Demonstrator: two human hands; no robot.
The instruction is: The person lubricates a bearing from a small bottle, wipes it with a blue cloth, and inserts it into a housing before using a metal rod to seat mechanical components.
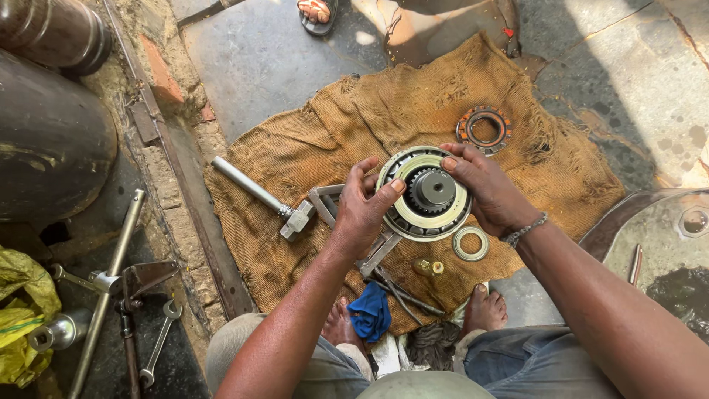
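Where the person's bare feet meet the burlap sack (325,140), a blue rag (371,312) lies nearest; next a flat ring (470,244) and a small brass fitting (428,267). Left hand (362,210) and right hand (487,188) both grasp the round geared hub (427,193) above the sack. Left: a steel socket wrench (262,196). Farther: an orange-trimmed bearing (484,129), then another person's sandalled foot (317,13).

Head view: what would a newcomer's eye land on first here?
The round geared hub at centre, gripped by both hands, left hand and right hand, above a burlap sack. Next, the orange-marked bearing ring upper right on the sack, and the hammer lying left.
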